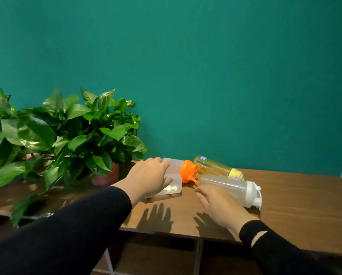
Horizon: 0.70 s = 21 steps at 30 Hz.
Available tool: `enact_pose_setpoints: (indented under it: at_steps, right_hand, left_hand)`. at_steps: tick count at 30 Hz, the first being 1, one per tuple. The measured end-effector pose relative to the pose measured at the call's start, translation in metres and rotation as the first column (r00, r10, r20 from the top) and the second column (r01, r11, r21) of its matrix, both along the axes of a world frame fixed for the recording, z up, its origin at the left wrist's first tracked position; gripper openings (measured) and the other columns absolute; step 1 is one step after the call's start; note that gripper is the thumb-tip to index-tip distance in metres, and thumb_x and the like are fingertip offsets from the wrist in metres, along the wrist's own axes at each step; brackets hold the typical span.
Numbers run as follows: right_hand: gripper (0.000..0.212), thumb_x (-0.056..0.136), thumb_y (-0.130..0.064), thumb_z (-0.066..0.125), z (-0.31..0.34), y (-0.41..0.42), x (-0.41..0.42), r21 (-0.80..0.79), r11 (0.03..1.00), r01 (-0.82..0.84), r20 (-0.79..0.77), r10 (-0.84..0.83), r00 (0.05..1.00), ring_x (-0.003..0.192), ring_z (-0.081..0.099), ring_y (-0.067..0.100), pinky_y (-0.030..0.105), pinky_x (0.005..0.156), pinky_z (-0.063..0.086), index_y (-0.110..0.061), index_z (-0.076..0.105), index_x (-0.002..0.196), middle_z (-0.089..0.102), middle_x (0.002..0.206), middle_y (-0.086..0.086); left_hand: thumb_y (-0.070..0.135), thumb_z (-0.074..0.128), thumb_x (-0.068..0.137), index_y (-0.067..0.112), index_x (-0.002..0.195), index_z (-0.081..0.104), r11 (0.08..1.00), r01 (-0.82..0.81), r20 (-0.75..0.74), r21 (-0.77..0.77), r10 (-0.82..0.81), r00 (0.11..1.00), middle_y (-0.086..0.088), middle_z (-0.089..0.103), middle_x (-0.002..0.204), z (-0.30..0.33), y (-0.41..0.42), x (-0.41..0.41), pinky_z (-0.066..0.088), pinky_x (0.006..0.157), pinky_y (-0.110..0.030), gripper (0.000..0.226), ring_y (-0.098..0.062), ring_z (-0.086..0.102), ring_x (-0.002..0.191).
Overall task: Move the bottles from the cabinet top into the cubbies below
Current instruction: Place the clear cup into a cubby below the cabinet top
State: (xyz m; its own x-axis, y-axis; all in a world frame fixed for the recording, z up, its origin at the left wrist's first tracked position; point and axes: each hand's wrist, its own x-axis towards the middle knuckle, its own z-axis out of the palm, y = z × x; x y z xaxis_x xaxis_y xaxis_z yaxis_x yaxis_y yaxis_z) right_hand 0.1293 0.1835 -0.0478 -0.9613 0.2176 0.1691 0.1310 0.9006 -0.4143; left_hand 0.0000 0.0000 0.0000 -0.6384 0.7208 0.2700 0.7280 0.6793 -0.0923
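- three bottles lie on their sides on the cabinet top (285, 195), two hands over them.
- a leafy plant (67, 132) crowds the left end by the green wall (186, 66).
- left hand (148, 177) wraps the orange-cap bottle (176, 175), cap pointing right.
- right hand (219, 203) is spread wide beside the white-cap bottle (229, 187), cap right.
- the yellow bottle (215, 167) lies behind, long axis left-right.

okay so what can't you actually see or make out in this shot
Head view only:
- Orange-capped bottle: its base end is covered by the left hand.
- Cubbies: dark and cut off by the bottom edge.
- Yellow bottle: label too small to read.
- Right hand: contact with the white-capped bottle is unclear.
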Motion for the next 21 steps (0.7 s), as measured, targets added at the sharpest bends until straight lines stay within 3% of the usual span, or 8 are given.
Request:
enact_pose_setpoints:
  at_steps: [2,5,7,9,13,16,19,21]
  right_hand:
    - [0.042,0.101,-0.042,0.044,-0.031,0.000,-0.013,-0.059,0.998,0.026,0.098,-0.020,0.995,0.130,0.050,0.008,0.021,0.101,0.039,-0.033,0.049,0.141,0.054,0.142,-0.012]
    - [0.049,0.100,-0.047,0.043,-0.071,0.000,-0.027,-0.163,0.985,0.056,0.209,-0.021,0.978,0.143,0.036,0.008,0.028,0.114,0.028,-0.034,0.042,0.147,0.041,0.155,-0.012]
    - [0.050,0.100,-0.049,0.041,-0.086,-0.001,-0.035,-0.115,0.990,0.087,0.189,-0.064,0.980,0.147,0.026,0.007,0.030,0.119,0.019,-0.035,0.041,0.148,0.033,0.158,-0.016]
    - [0.051,0.099,-0.051,0.039,-0.092,-0.003,-0.036,-0.019,0.995,0.096,0.137,-0.093,0.986,0.147,0.024,0.004,0.031,0.122,0.015,-0.035,0.042,0.147,0.032,0.158,-0.018]
    - [0.051,0.098,-0.054,0.038,-0.098,-0.001,-0.038,-0.001,0.995,0.099,0.095,-0.098,0.991,0.146,0.025,0.001,0.028,0.122,0.015,-0.036,0.047,0.144,0.034,0.157,-0.019]
    - [0.053,0.096,-0.057,0.041,-0.101,0.000,-0.036,-0.007,0.993,0.117,0.074,-0.116,0.990,0.146,0.027,0.004,0.028,0.119,0.017,-0.037,0.045,0.145,0.034,0.157,-0.019]
    - [0.053,0.093,-0.052,0.052,-0.102,0.004,-0.035,-0.245,0.961,0.125,-0.004,-0.130,0.992,0.141,0.037,0.006,0.027,0.112,0.030,-0.037,0.044,0.143,0.042,0.151,-0.016]
    - [0.053,0.090,-0.044,0.062,-0.093,0.008,-0.036,-0.511,0.855,0.085,-0.134,-0.177,0.975,0.136,0.040,0.006,0.024,0.106,0.034,-0.038,0.044,0.140,0.046,0.146,-0.015]
  left_hand:
    - [0.058,0.052,0.089,0.022,0.143,0.045,0.987,-0.143,0.136,0.070,0.133,0.982,-0.006,0.056,0.135,-0.023,-0.005,-0.020,0.051,0.092,-0.045,0.065,-0.028,0.055,0.120]
    - [0.066,0.062,0.079,0.020,0.147,0.038,0.945,-0.298,0.242,0.132,0.261,0.934,-0.008,0.040,0.150,-0.054,-0.010,-0.050,0.045,0.103,-0.051,0.085,-0.031,0.041,0.135]
    - [0.070,0.063,0.076,0.019,0.146,0.039,0.959,-0.275,0.162,0.060,0.263,0.951,-0.010,0.040,0.151,-0.065,-0.005,-0.069,0.042,0.105,-0.050,0.090,-0.031,0.039,0.136]
    - [0.074,0.058,0.074,0.020,0.140,0.045,0.978,-0.200,0.046,-0.054,0.202,0.978,-0.008,0.050,0.141,-0.070,0.002,-0.085,0.045,0.098,-0.048,0.086,-0.030,0.049,0.126]
    - [0.069,0.064,0.071,0.022,0.138,0.045,0.957,-0.158,0.103,-0.245,0.187,0.977,-0.007,0.057,0.127,-0.082,0.020,-0.101,0.047,0.090,-0.048,0.084,-0.031,0.057,0.116]
    - [0.061,0.074,0.068,0.023,0.138,0.043,0.968,-0.144,0.150,-0.207,0.177,0.973,-0.008,0.055,0.121,-0.090,0.023,-0.101,0.052,0.081,-0.046,0.085,-0.032,0.059,0.109]
    - [0.056,0.072,0.066,0.024,0.132,0.046,0.981,-0.095,0.048,-0.168,0.104,0.993,-0.006,0.055,0.116,-0.091,0.011,-0.087,0.053,0.072,-0.043,0.078,-0.031,0.057,0.102]
    - [0.049,0.068,0.065,0.024,0.130,0.049,0.989,-0.017,-0.076,-0.145,0.006,0.997,-0.006,0.056,0.116,-0.088,-0.005,-0.069,0.054,0.069,-0.044,0.072,-0.031,0.057,0.099]
